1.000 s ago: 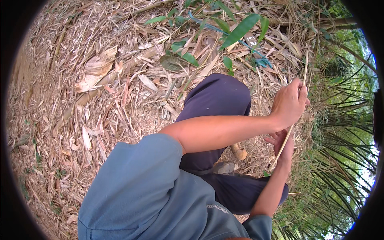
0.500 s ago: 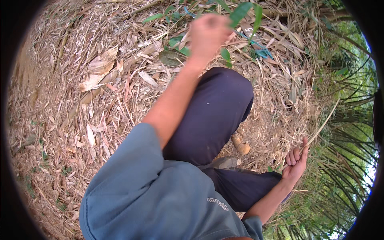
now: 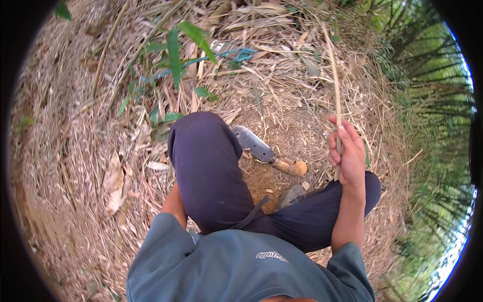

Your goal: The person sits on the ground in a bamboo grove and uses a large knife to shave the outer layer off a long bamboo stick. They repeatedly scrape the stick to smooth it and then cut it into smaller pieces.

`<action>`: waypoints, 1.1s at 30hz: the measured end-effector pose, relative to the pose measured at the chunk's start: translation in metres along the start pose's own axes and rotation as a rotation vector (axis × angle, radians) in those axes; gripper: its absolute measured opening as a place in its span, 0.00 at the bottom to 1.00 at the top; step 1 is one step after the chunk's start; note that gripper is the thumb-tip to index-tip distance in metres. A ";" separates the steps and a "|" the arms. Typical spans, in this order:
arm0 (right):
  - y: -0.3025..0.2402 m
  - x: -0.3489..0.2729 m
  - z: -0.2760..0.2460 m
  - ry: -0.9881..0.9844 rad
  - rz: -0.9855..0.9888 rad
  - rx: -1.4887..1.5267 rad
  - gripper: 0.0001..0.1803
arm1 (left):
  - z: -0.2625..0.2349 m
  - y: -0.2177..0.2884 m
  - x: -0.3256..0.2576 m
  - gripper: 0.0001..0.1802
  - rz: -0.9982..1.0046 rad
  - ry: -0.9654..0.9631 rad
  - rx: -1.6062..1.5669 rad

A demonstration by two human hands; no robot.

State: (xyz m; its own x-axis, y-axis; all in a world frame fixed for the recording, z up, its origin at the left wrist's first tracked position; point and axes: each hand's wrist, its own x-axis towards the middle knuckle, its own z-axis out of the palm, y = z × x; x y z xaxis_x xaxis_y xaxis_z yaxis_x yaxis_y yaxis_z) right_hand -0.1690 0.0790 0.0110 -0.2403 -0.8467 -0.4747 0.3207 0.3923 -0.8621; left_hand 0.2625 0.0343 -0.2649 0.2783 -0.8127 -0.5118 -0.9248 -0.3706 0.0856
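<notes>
My right hand [image 3: 352, 151] is closed around a long, thin, pale bamboo strip [image 3: 336, 80], the thumb lying along it. The strip stands almost straight away from me, its short lower end showing below the fingers. My left forearm [image 3: 174, 205] goes down beside my raised left knee [image 3: 204, 151], which hides the left hand. On the ground between my legs lies a large knife [image 3: 255, 147] with a dark, wide blade with holes in it and a knobbed wooden handle [image 3: 292, 167]. Nothing touches its handle.
Dry leaves and straw-like litter [image 3: 121, 131] cover the ground. Ahead to the left are green leaves [image 3: 174, 55] on thin stems, with a blue cord [image 3: 241, 55] beside them. My shoe [image 3: 290, 195] is near the knife handle. Dense green stalks [image 3: 427, 95] stand at the right.
My left hand has drawn back from the green leaves ahead and gone behind my left knee. The view has turned, and the knife's blade now shows. The right hand still holds the strip.
</notes>
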 end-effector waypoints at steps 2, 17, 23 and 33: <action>0.000 0.001 -0.006 -0.034 0.014 -0.005 0.17 | -0.004 0.005 0.001 0.23 0.012 0.001 0.036; 0.000 -0.002 -0.014 -0.144 -0.008 0.020 0.14 | -0.027 -0.044 -0.002 0.24 -0.013 0.167 0.022; 0.003 0.000 -0.012 -0.055 -0.170 -0.270 0.17 | -0.110 -0.088 -0.044 0.28 -0.190 0.469 -0.996; 0.001 -0.053 0.050 -0.309 -0.471 -0.573 0.23 | -0.343 0.136 -0.024 0.14 0.371 0.013 -2.243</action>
State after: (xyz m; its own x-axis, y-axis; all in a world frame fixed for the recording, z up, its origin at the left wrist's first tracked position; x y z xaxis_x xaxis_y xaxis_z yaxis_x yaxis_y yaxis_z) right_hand -0.1100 0.1066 0.0438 0.0583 -0.9975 -0.0402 -0.2912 0.0215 -0.9564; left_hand 0.2192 -0.1501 0.0520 0.2294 -0.9410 -0.2489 0.7551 0.0107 0.6555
